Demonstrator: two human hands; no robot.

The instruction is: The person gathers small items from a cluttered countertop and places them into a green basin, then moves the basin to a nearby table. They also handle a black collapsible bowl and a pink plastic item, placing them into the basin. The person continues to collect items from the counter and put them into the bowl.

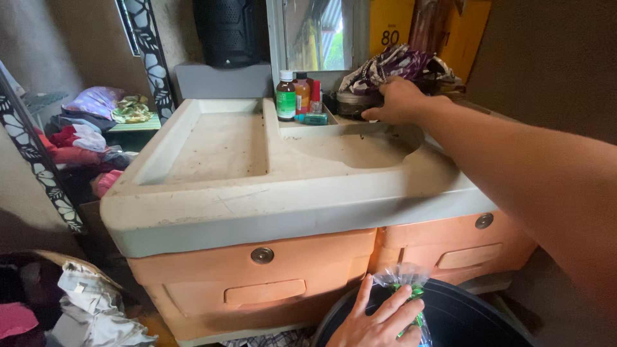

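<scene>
Cluttered with clothes on the left, the room holds a pale moulded counter (257,193) over orange drawers. The right hand (400,101) reaches to its far edge, grip curled over a dark round jar (355,103); how firmly it holds, I cannot tell. Below, the left hand (376,318) pinches a clear plastic bag (403,283) with green contents, its long axis upright, above a black bin (463,315).

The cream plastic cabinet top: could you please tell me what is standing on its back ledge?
On the cream plastic cabinet top, the back ledge holds a green-labelled brown bottle, an orange bottle and a dark round tin, which the right hand touches. The patterned purple cloth hides whatever lies behind.
</scene>
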